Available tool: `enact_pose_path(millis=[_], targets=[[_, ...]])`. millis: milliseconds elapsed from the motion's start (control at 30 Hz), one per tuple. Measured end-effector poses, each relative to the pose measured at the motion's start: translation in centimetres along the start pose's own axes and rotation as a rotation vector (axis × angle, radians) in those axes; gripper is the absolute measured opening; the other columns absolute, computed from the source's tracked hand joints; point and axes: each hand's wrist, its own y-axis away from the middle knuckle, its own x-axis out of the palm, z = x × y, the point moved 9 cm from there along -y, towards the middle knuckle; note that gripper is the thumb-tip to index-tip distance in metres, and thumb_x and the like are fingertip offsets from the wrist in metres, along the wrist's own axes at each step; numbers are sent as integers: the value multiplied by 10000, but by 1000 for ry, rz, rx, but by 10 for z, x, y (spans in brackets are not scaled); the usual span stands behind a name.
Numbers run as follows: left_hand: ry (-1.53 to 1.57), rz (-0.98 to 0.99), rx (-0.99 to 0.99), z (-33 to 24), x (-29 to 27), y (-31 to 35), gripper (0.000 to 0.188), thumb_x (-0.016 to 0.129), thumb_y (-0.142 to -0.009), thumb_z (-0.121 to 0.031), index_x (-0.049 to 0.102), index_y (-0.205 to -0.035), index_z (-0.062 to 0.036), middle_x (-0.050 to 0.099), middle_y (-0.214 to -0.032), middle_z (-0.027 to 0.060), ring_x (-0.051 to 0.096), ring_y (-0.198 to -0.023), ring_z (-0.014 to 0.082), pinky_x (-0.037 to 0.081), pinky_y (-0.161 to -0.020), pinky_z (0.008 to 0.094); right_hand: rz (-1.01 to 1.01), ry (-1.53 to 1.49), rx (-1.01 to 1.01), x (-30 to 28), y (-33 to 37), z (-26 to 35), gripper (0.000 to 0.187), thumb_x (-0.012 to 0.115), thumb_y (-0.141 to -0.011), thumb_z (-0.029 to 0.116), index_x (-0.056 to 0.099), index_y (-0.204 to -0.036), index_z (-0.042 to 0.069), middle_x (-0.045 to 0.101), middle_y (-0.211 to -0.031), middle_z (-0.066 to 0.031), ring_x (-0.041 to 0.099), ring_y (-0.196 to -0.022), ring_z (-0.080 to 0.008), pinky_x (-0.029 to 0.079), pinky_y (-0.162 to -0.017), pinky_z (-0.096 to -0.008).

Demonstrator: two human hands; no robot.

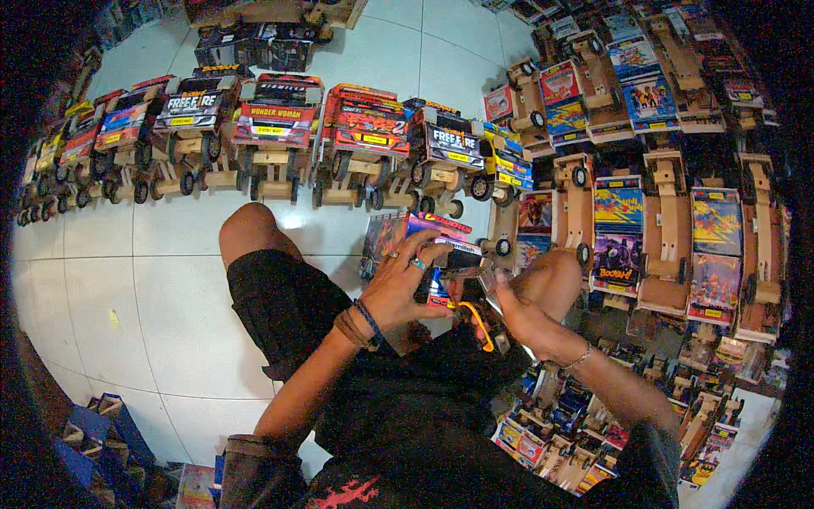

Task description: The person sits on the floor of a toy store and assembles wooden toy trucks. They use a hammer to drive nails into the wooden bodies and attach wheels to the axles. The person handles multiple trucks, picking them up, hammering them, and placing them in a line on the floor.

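Note:
My left hand [400,284] grips a toy truck [449,246] above my lap. Its thumb and fingers close around the dark, partly see-through cab end. The truck's body has printed purple, red and blue panels; much of it sits behind my hand. Facing it from the right, my right hand [536,327] is closed around a slim silvery tool [490,287] whose kind I cannot make out. A curved yellow-orange strip [477,322] shows between the two hands, below the cab. What touches its lower end is unclear.
Finished-looking toy trucks [275,114] stand in a curved row on the white tiled floor [195,297] ahead. More trucks lie on their sides [619,212] at the right, with smaller ones [560,433] at lower right. Blue box-like pieces [106,433] are stacked at lower left.

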Motion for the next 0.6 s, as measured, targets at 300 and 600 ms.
enact_pose_path(millis=[300,600], targets=[[-67,-29,22,-5,-4,0,926,873,-637,-435,448,-1414,-162,363,-1477,151,244,-1444,417,238,-1172,529,-91,35,83,-5,10,8,893,47,-971,716,696,-949,102,688,-782,-48,631,-739,-173,508,-774,-307],[-23,-32,43,-1,-2,-1,909,868,-636,-484,477,-1391,-163,372,-1466,157,212,-1448,445,191,-1174,574,-2,-39,41,5,-19,-19,890,41,-989,680,694,-950,77,685,-780,-79,648,-783,-187,505,-802,-345]])
